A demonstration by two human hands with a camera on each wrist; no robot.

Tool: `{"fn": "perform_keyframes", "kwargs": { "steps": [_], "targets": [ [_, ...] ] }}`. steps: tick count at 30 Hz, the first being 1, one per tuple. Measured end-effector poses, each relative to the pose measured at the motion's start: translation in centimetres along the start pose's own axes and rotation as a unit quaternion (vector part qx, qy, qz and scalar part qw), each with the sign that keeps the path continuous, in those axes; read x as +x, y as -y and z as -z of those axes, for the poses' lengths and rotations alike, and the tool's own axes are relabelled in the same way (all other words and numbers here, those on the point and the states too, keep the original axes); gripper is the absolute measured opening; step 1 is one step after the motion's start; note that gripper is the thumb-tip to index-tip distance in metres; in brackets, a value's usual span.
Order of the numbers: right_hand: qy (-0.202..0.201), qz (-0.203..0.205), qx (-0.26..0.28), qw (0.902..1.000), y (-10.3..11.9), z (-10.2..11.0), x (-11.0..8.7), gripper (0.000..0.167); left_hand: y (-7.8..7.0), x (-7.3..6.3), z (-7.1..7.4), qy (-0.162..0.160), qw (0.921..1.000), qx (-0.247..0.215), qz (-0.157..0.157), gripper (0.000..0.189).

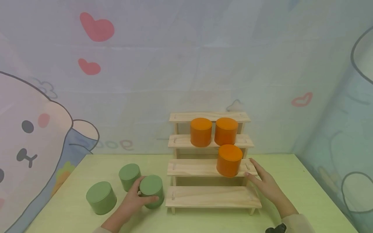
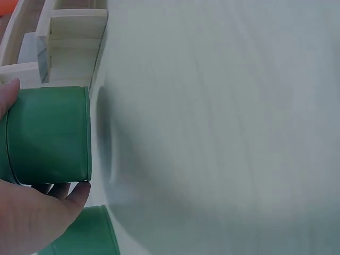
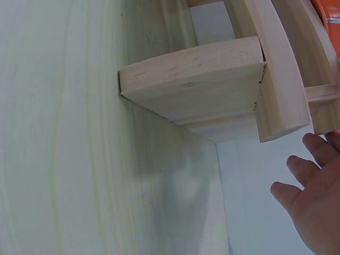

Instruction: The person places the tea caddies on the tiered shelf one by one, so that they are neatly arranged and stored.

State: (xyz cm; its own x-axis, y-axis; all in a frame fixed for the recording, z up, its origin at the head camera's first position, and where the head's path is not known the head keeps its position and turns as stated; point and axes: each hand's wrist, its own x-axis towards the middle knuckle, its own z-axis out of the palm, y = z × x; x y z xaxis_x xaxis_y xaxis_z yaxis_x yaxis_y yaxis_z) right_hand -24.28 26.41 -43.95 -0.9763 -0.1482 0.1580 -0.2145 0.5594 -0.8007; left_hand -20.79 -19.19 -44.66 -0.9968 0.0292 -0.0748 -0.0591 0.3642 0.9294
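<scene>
A round green tin [image 1: 151, 191] is in my left hand [image 1: 134, 198], thumb on the near side and fingers round the back. In the left wrist view this tin [image 2: 50, 135] shows side-on, with a shadow on the table beside it. Two more green tins stand to its left, one behind [image 1: 129, 177] and one nearer [image 1: 101, 198]. My right hand [image 1: 266, 185] is at the right end of a stepped wooden shelf [image 1: 193, 167], fingers spread and fingertips right at the second step from the bottom. An orange tin [image 1: 229, 161] sits on that step, close to those fingertips.
Two orange tins, left [image 1: 201, 132] and right [image 1: 226, 132], stand side by side on the step above. The shelf's bottom step [image 1: 212, 196] and top step [image 1: 209, 116] are bare wood. A printed cloth [image 1: 186, 64] hangs behind the pale table [image 1: 291, 187].
</scene>
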Motion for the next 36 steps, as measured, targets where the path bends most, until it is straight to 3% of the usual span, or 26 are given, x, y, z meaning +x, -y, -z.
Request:
{"fn": "perform_keyframes", "kwargs": {
  "steps": [11,21,36],
  "targets": [
    [0.000,-0.002,0.002,1.0000,0.0,-0.1,0.1,0.071,-2.3,-0.9,1.8,0.005,0.9998,0.018,0.007,0.097],
    [0.001,-0.005,-0.002,1.0000,0.0,0.0,0.1,0.072,-5.2,-1.9,2.9,0.007,0.9994,0.028,-0.022,0.092],
    [-0.001,0.001,-0.006,1.0000,0.1,-0.1,0.0,0.071,-8.6,-0.8,2.7,0.021,0.9980,0.013,-0.058,0.090]
  ]
}}
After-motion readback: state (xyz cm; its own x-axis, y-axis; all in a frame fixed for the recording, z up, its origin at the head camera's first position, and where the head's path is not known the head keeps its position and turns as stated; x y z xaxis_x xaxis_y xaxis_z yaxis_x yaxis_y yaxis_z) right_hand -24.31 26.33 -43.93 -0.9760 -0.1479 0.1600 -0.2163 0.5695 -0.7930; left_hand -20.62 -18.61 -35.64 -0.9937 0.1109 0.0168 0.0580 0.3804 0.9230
